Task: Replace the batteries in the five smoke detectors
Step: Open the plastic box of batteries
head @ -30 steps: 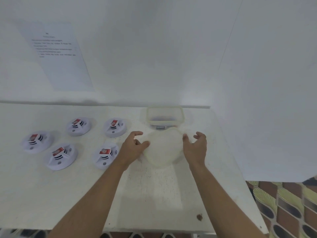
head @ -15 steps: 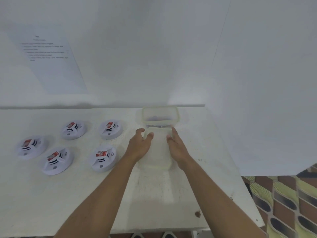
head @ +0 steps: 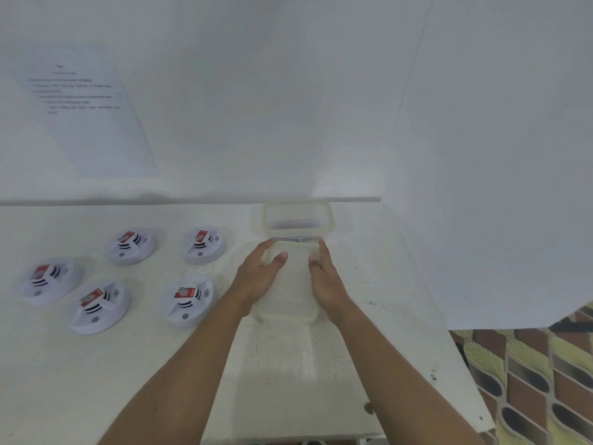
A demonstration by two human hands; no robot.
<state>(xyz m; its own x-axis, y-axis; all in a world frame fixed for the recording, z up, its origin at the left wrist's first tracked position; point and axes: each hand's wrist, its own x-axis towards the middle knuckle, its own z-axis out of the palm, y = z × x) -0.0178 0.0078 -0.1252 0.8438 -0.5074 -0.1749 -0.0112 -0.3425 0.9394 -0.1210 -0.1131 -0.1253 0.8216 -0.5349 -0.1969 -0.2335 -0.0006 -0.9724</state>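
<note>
1. Since a second ago, the translucent rectangular plastic lid with a pale green rim [head: 290,293] has been brought down from a tilted, blurred position. It now lies flat on the white table [head: 128,380].
2. Both hands have been closed in from the lid's sides onto its top.
3. Left hand [head: 256,277]: fingers loosely bent over the lid's far-left corner, thumb laid flat on top. Nothing is enclosed.
4. Right hand [head: 325,281]: fingers straight along the right rim, thumb on the lid. Nothing is gripped.
5. The clear rectangular plastic container with a pale green rim [head: 330,216] stands open just behind the lid. Something dark is seen inside but cannot be identified.
6. The five white round plastic smoke detectors [head: 202,244] are set out left of the hands, two at the back and three nearer.
7. A red-labelled rectangular battery [head: 185,293] is seated in each. A round emblem is visible on the nearest label, but the writing is too blurred to read.
8. A white printed paper sheet [head: 86,123] is fixed to the wall at left. Several lines of text are visible but none are legible.
</note>
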